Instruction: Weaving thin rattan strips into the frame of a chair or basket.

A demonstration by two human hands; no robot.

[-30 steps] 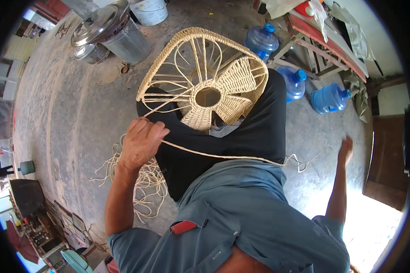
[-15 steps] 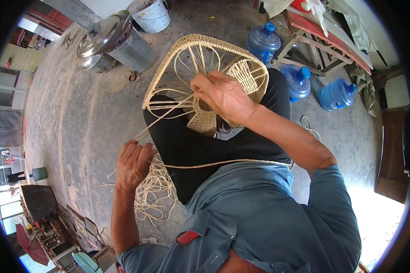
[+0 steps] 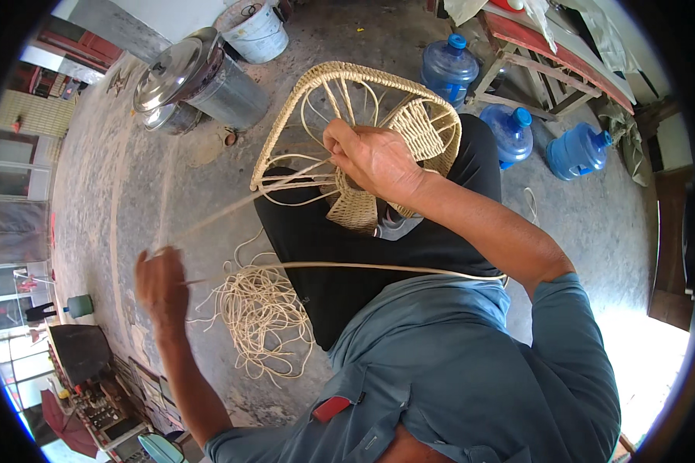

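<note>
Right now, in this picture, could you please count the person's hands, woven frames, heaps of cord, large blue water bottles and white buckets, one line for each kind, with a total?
Hands (left hand, right hand): 2
Woven frame: 1
Heap of cord: 1
Large blue water bottles: 3
White bucket: 1
Total: 8

Left hand [image 3: 161,287] blurred, its grip unclear; right hand [image 3: 380,160] hides part of the woven frame [image 3: 419,133]
</note>
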